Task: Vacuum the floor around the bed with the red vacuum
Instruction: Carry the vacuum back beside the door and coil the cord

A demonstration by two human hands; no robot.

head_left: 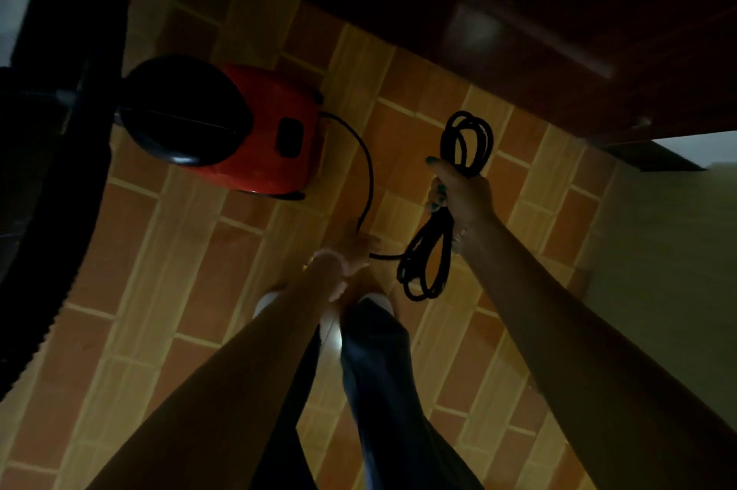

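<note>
Dim room, view straight down. Red vacuum point(255, 130) sits on the tiled floor point(191, 250), up and left of the person's feet, close against a dark hose point(60, 210) at the frame's left edge. Dark wooden furniture point(518, 10) fills the top (likely the bed frame; cannot confirm).

Black cord point(370, 170) leaves the vacuum's rear, arcs down to the left hand point(351, 256), then runs on to the right.

Right hand point(458, 190): fingers curled firmly round a bundle of cord loops, which stick out above and hang below the fist.

Left hand: low and blurred. The cord meets it, but I cannot tell whether the fingers close on it.

Judgement: cord handling, before any vacuuming. The loops look like slack being paid out for plugging in. The next move calls for freeing the plug end without tangling and reaching a socket, none in view.
</note>
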